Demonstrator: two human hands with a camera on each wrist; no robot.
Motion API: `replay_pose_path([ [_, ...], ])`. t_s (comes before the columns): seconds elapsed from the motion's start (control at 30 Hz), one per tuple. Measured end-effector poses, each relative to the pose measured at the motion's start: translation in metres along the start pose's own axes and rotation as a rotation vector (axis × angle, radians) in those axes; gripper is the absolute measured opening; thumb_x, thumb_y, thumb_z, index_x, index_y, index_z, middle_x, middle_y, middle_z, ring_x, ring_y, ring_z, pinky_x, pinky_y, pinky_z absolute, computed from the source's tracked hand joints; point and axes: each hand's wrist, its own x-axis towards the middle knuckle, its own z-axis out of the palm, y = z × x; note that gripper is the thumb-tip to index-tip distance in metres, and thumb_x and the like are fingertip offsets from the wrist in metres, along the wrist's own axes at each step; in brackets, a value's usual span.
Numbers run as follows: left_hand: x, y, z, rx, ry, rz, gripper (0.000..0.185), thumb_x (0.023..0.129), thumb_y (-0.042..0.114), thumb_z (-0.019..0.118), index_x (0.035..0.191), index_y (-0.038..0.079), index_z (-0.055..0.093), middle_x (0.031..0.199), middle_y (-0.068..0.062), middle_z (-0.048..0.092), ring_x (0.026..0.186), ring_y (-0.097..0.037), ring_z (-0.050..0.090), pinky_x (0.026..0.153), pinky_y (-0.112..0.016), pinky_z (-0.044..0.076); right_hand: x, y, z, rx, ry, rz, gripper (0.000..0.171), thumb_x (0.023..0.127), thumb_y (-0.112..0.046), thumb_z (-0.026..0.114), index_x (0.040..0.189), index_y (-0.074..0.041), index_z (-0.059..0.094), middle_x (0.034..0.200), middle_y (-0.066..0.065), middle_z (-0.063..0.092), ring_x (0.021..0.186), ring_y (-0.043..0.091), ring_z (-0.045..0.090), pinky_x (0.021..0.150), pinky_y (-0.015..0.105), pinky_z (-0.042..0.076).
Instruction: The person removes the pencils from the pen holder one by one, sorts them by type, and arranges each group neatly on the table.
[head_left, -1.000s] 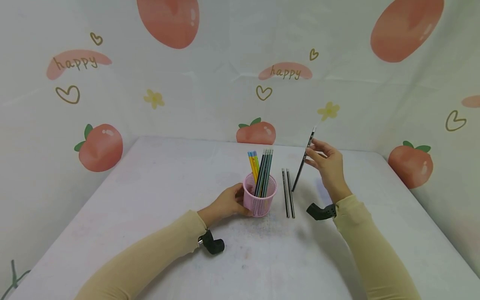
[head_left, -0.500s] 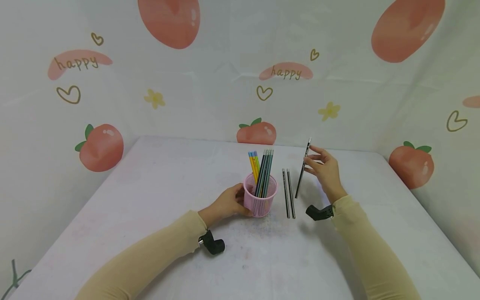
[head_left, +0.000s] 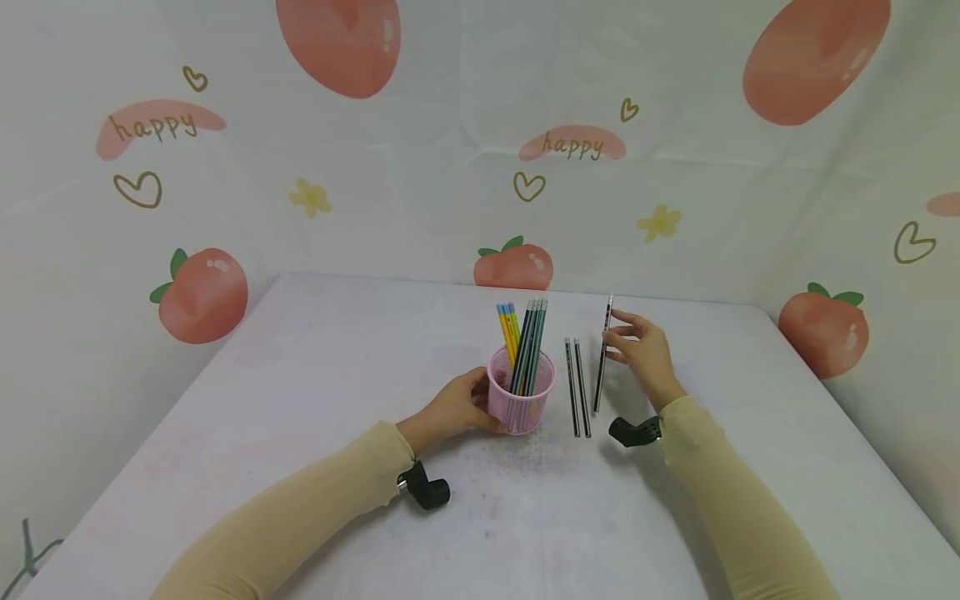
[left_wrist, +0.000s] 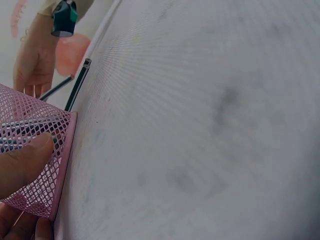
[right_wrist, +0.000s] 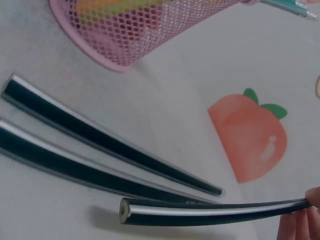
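Pinch, right hand (head_left: 645, 354): black pencil (head_left: 602, 372); leftward, pencil pair (head_left: 572, 387). Grip, left hand (head_left: 448, 408): pink cup (head_left: 527, 412). We judge laying-down, needing lowering.

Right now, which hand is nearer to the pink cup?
Left. The left hand holds the cup from the left; the right hand is apart, to the cup's right, pinching a pencil.

cup (head_left: 522, 413): 1 | lying pencils (head_left: 572, 387): 2 | held pencil (head_left: 602, 367): 1 | cupped pencils (head_left: 537, 342): several | cameras (head_left: 429, 490): 2
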Motion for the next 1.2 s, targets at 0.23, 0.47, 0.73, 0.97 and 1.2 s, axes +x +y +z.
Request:
replay_pose_path([
  [0.23,-0.001,0.001,0.000,0.004,0.003,0.002,0.079,0.067,-0.002,0.083,0.137,0.005,0.047,0.136,-0.011,0.055,0.128,-0.028,0.051,0.111,-0.042,0.039,0.002,0.006,0.003,-0.050,-0.034,0.049,0.052,0.092,-0.005,0.061,0.141,0.002,0.045,0.097,0.004,0.058,0.074,-0.003,0.062,0.071,0.018,0.057],
  [0.47,-0.002,0.003,-0.001,0.009,0.004,-0.001,0.081,0.067,-0.002,0.084,0.138,0.006,0.046,0.137,-0.010,0.055,0.129,-0.028,0.051,0.111,-0.043,0.039,0.002,0.011,0.003,-0.076,-0.110,0.076,0.051,0.093,-0.003,0.059,0.141,0.006,0.043,0.096,0.005,0.061,0.074,0.000,0.063,0.071,0.019,0.058],
  [0.73,-0.002,0.004,-0.001,0.019,0.005,0.009,0.079,0.067,-0.002,0.084,0.136,0.005,0.047,0.136,-0.011,0.055,0.128,-0.028,0.051,0.110,-0.043,0.040,0.002,0.014,0.004,-0.124,-0.171,0.092,0.053,0.092,-0.003,0.059,0.139,0.011,0.041,0.106,0.020,0.063,0.070,0.001,0.063,0.071,0.020,0.058],
  [0.97,-0.002,0.004,-0.001,0.021,0.005,0.002,0.077,0.067,-0.002,0.084,0.135,0.005,0.048,0.136,-0.011,0.056,0.128,-0.028,0.051,0.111,-0.043,0.039,0.000,0.013,0.007,-0.233,-0.213,0.098,0.053,0.091,-0.007,0.061,0.138,0.011,0.043,0.122,0.032,0.058,0.076,0.004,0.064,0.071,0.020,0.057],
  [1.2,-0.002,0.003,-0.001,0.005,0.003,-0.009,0.077,0.067,-0.003,0.083,0.136,0.005,0.048,0.135,-0.010,0.056,0.129,-0.027,0.050,0.111,-0.043,0.038,0.000,0.013,0.010,-0.225,-0.235,0.141,0.053,0.091,-0.004,0.061,0.137,0.013,0.042,0.122,0.032,0.057,0.075,0.003,0.063,0.073,0.022,0.058],
])
